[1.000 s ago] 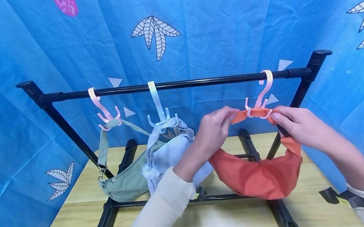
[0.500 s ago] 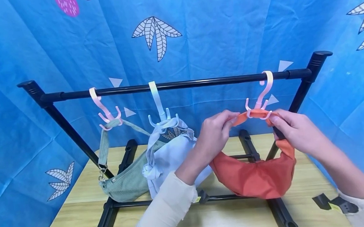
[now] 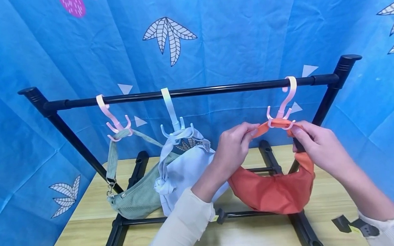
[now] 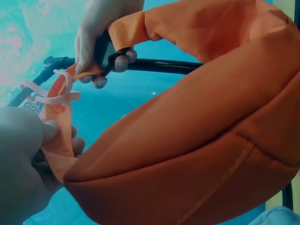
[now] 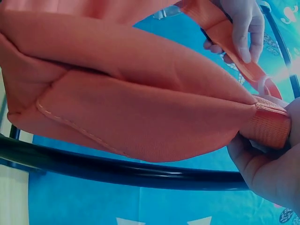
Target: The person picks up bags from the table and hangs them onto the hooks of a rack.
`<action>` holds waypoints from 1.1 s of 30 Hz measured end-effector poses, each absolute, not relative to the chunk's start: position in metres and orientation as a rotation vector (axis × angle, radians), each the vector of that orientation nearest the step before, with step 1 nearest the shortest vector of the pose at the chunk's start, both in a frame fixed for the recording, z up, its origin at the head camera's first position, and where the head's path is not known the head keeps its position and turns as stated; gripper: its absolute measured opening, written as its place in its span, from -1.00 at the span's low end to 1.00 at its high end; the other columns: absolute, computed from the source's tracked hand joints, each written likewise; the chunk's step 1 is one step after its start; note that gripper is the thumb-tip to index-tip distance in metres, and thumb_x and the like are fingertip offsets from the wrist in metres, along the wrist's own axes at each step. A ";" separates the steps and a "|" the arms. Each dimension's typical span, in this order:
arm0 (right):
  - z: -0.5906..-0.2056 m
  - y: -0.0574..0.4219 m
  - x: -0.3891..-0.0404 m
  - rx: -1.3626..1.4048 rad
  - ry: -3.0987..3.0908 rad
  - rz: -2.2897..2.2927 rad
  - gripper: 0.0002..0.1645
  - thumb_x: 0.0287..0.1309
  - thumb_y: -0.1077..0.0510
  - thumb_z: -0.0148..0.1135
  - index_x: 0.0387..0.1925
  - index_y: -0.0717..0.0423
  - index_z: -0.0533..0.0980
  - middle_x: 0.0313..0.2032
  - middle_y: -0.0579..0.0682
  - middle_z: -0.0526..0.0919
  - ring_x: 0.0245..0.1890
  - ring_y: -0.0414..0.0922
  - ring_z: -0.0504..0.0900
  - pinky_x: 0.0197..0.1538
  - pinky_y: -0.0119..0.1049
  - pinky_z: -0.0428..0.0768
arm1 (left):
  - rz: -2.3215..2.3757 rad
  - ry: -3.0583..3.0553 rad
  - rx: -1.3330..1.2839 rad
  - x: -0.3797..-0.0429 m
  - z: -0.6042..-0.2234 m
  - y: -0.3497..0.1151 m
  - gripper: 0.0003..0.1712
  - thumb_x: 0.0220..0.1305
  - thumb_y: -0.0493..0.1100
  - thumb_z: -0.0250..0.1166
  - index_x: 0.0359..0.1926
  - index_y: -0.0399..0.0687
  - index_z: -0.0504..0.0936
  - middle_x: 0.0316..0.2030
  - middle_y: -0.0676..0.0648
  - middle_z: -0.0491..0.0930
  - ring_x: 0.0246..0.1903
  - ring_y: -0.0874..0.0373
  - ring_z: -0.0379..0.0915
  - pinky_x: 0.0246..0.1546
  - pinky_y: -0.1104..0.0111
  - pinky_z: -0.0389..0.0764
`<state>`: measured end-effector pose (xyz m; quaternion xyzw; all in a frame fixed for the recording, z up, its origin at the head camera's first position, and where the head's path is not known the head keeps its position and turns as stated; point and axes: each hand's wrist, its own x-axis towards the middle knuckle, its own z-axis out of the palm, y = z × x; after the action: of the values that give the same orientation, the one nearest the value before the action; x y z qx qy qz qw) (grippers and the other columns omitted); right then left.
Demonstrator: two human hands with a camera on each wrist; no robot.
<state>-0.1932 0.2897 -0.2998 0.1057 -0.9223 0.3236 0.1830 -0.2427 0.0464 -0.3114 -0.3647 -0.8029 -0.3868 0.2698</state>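
An orange-red shoulder bag point(image 3: 272, 191) hangs below a pink hook hanger point(image 3: 286, 102) at the right of the rack. Its orange strap point(image 3: 280, 123) passes over the hanger's lower prongs. My left hand point(image 3: 233, 147) pinches the strap left of the prongs, thumb on the webbing in the left wrist view. Right of the prongs, my right hand point(image 3: 321, 145) grips the strap's other side beside a black buckle point(image 4: 107, 52). In the right wrist view, the bag's body point(image 5: 140, 108) fills much of the picture and hides part of the rack.
The black rack bar point(image 3: 222, 89) also carries another pink hanger point(image 3: 112, 117) with a green corduroy bag point(image 3: 137, 199), and a pale blue hanger point(image 3: 170, 109) with a light blue bag point(image 3: 186, 171). The rack's feet stand on a wooden table point(image 3: 85, 216) before a blue curtain point(image 3: 239, 33).
My right hand has shifted slightly left and down, bringing the bag's right end inward. My left hand has lowered a little. Both keep hold of the strap, which stays on the prongs.
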 end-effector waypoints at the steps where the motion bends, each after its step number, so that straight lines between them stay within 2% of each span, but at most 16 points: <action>1: -0.302 0.289 -0.193 0.304 -2.582 0.908 -0.67 0.62 -0.02 -0.03 0.02 0.05 0.59 -0.45 0.00 0.65 -0.48 -0.17 0.51 -0.51 -0.35 0.43 | -1.043 -2.157 -0.982 -0.243 -0.312 0.047 -0.73 0.49 -0.22 0.25 0.12 -0.13 0.71 0.00 -0.09 0.80 -0.23 0.17 0.74 -0.40 0.73 0.48; 5: -0.309 0.285 -0.195 0.339 -2.478 0.877 -0.71 0.59 0.08 0.03 0.01 0.10 0.63 -0.46 -0.01 0.63 -0.49 -0.25 0.50 -0.48 -0.41 0.47 | -1.062 -2.133 -0.978 -0.243 -0.316 0.048 -0.74 0.49 -0.22 0.26 0.10 -0.15 0.71 0.03 -0.09 0.79 -0.22 0.16 0.75 -0.38 0.74 0.49; 8: -0.315 0.282 -0.196 0.359 -2.404 0.846 -0.73 0.56 0.15 0.07 0.01 0.15 0.65 -0.42 0.03 0.65 -0.49 -0.31 0.44 -0.49 -0.45 0.44 | -1.089 -2.116 -0.974 -0.243 -0.319 0.048 -0.74 0.49 -0.20 0.25 0.10 -0.15 0.71 0.03 -0.09 0.79 -0.29 0.19 0.71 -0.42 0.72 0.48; 13: -0.321 0.277 -0.197 0.405 -2.285 0.765 -0.74 0.47 0.24 0.19 0.08 0.16 0.67 -0.31 0.10 0.71 -0.44 -0.41 0.34 -0.48 -0.54 0.33 | -1.133 -2.082 -0.952 -0.243 -0.325 0.048 -0.74 0.49 -0.20 0.25 0.09 -0.15 0.72 -0.06 -0.10 0.82 -0.55 0.27 0.45 -0.56 0.66 0.37; 16: -0.324 0.275 -0.198 0.441 -2.197 0.702 -0.70 0.35 0.33 0.28 0.08 0.20 0.68 -0.28 0.14 0.75 -0.34 -0.46 0.34 -0.39 -0.66 0.33 | -1.146 -2.064 -0.947 -0.243 -0.328 0.049 -0.73 0.49 -0.20 0.25 0.09 -0.16 0.73 -0.09 -0.11 0.82 -0.60 0.29 0.36 -0.57 0.65 0.36; 20: -0.328 0.275 -0.198 0.475 -2.097 0.613 -0.61 0.20 0.42 0.37 0.08 0.25 0.67 -0.25 0.20 0.77 -0.26 -0.38 0.38 -0.28 -0.75 0.33 | -1.174 -2.069 -0.946 -0.243 -0.332 0.049 -0.72 0.48 -0.20 0.26 0.12 -0.16 0.72 -0.12 -0.11 0.83 -0.64 0.31 0.29 -0.59 0.64 0.35; 26: -0.338 0.275 -0.199 0.468 -2.049 0.562 -0.62 0.27 0.32 0.38 0.11 0.28 0.65 -0.31 0.20 0.73 -0.41 -0.27 0.36 -0.40 -0.71 0.31 | -1.218 -2.086 -0.948 -0.244 -0.339 0.048 -0.70 0.48 -0.21 0.27 0.15 -0.15 0.70 -0.26 -0.10 0.80 -0.66 0.32 0.23 -0.61 0.61 0.33; 33: -0.342 0.272 -0.200 0.417 -1.983 0.644 -0.57 0.08 0.42 0.45 0.04 0.36 0.65 -0.43 0.21 0.63 -0.48 -0.40 0.24 -0.44 -0.69 0.19 | -1.237 -2.065 -0.945 -0.244 -0.344 0.046 -0.69 0.47 -0.21 0.28 0.16 -0.15 0.70 -0.35 -0.09 0.75 -0.64 0.30 0.26 -0.61 0.62 0.32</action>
<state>-0.1996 0.2721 -0.3423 0.1715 -0.8150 0.2645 0.4862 -0.2441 0.0461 -0.3436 -0.3515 -0.7679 -0.4600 0.2742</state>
